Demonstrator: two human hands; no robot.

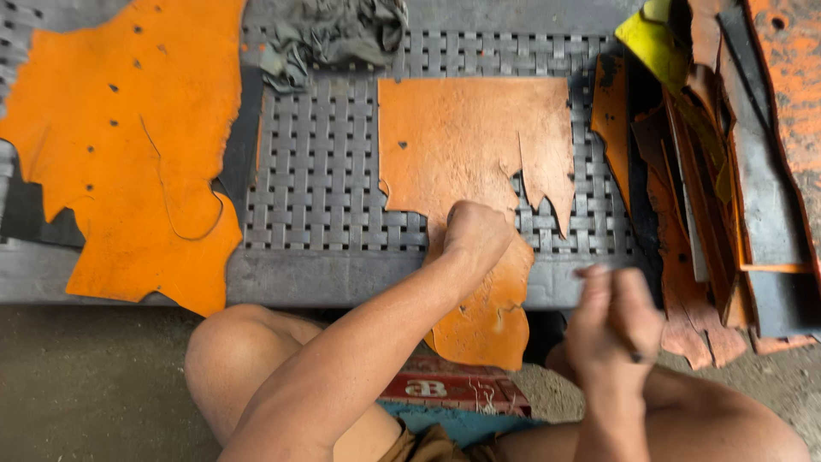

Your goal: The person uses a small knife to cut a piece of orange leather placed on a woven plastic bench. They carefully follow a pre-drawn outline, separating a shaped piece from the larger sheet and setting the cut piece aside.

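We press our left hand as a fist onto the orange leather piece, pinning it flat; the fist is closed, nothing gripped inside as far as we can tell. The piece lies mid-bench on the grey woven bench, its ragged lower end hanging over the front edge. Our right hand is raised off the bench just right of that end, blurred, fingers curled tight around a thin dark tool, barely visible. A bigger orange hide lies at left, a grey rag at the top, and scrap strips at right.
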